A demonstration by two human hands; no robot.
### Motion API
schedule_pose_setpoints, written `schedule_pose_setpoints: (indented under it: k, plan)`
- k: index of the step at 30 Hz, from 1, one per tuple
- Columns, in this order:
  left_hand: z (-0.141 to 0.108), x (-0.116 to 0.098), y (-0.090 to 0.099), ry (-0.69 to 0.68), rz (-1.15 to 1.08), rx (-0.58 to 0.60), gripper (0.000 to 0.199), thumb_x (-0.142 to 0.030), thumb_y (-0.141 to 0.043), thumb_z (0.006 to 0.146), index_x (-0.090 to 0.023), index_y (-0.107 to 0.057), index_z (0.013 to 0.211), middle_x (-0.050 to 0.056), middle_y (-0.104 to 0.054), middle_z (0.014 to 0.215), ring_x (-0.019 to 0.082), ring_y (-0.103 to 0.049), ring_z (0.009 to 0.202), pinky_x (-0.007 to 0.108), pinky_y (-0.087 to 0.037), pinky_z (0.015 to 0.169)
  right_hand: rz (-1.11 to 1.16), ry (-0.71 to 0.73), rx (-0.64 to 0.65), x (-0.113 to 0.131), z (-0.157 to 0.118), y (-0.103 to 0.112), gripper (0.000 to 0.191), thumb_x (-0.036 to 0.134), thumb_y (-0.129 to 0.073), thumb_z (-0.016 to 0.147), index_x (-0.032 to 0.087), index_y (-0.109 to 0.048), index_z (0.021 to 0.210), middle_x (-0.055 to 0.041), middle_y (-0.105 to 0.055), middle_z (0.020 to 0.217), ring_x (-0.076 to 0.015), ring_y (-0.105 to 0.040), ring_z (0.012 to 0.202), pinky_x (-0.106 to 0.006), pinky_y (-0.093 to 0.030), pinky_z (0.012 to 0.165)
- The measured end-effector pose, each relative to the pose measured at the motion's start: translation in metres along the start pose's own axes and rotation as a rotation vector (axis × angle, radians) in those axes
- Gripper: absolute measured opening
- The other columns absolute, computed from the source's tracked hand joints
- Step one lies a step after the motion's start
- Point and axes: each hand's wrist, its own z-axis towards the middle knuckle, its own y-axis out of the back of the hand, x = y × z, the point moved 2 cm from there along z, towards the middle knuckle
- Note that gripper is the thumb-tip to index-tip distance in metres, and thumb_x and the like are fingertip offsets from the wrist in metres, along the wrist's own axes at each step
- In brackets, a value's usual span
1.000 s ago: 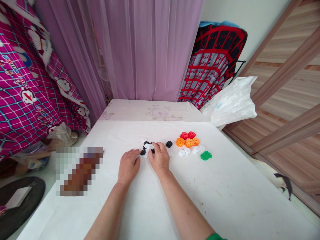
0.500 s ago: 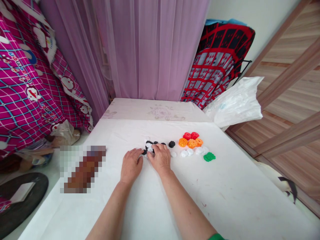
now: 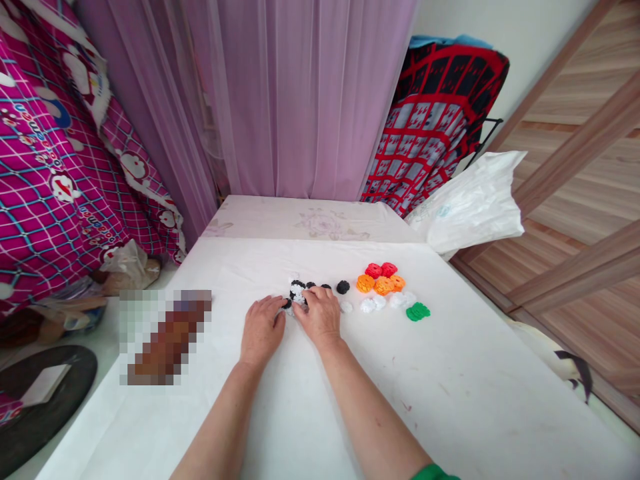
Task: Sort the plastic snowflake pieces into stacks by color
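You are working over a mixed cluster of small black and white discs (image 3: 298, 291), which is lying near the middle of the white surface (image 3: 295, 407), between and just beyond your hands. To the right, much of the sorting by colour is looking done: red discs (image 3: 373, 271) are sitting at the far side, orange discs (image 3: 384, 286) are lying just nearer, and green discs (image 3: 418, 312) are overlapping at the right end, with white discs (image 3: 373, 304) spreading nearby. A lone black disc (image 3: 343, 287) is lying just right of the cluster. What is remaining unsettled, it seems, is the black and white mix. Your left hand (image 3: 263, 328) is resting with fingers loosely bent and thumb apart, its fingertips reaching the cluster's left edge. Your right hand (image 3: 321, 315) is curling over the cluster's right side, fingers touching discs; whether they are gripping one, you cannot tell.
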Motion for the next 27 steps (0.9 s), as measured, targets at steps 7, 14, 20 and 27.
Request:
schedule_pose_setpoints:
  k: [7, 14, 20, 27]
  plan:
    - [0.000, 0.000, 0.000, 0.002, -0.004, 0.011, 0.034, -0.021, -0.046, 0.087, -0.024, -0.068, 0.112, 0.006, -0.069, 0.121, 0.027, -0.056, 0.121, 0.051, -0.039, 0.107, 0.003, 0.016, -0.003, 0.000, 0.000, -0.002, 0.018, 0.035, -0.067, 0.081, 0.023, -0.073, 0.092, -0.0058, -0.068, 0.098, -0.0219, -0.052, 0.093, -0.033, -0.038, 0.078]
    - [0.000, 0.000, 0.000, 0.003, -0.004, 0.006, 0.035, -0.020, -0.046, 0.086, -0.025, -0.069, 0.111, 0.005, -0.069, 0.121, 0.026, -0.056, 0.121, 0.050, -0.040, 0.107, -0.020, 0.045, -0.006, -0.002, 0.000, -0.006, 0.017, 0.032, -0.065, 0.082, 0.022, -0.072, 0.094, -0.0069, -0.067, 0.098, -0.0219, -0.052, 0.092, -0.033, -0.038, 0.078]
    - [0.000, 0.000, 0.001, -0.002, 0.001, 0.005, 0.034, -0.020, -0.046, 0.086, -0.025, -0.069, 0.111, 0.005, -0.069, 0.121, 0.026, -0.057, 0.120, 0.050, -0.040, 0.107, -0.030, 0.055, -0.007, -0.001, 0.001, -0.006, 0.014, 0.031, -0.065, 0.082, 0.021, -0.072, 0.090, -0.0071, -0.067, 0.097, -0.0221, -0.053, 0.090, -0.034, -0.039, 0.079]
    - [0.001, 0.001, 0.001, 0.000, 0.004, 0.019, 0.033, -0.022, -0.046, 0.087, -0.024, -0.068, 0.111, 0.005, -0.069, 0.120, 0.027, -0.057, 0.121, 0.050, -0.040, 0.107, 0.060, 0.024, -0.133, -0.018, -0.010, 0.011, 0.021, 0.033, -0.061, 0.085, 0.020, -0.072, 0.098, -0.0073, -0.067, 0.101, -0.0202, -0.055, 0.094, -0.032, -0.041, 0.087]
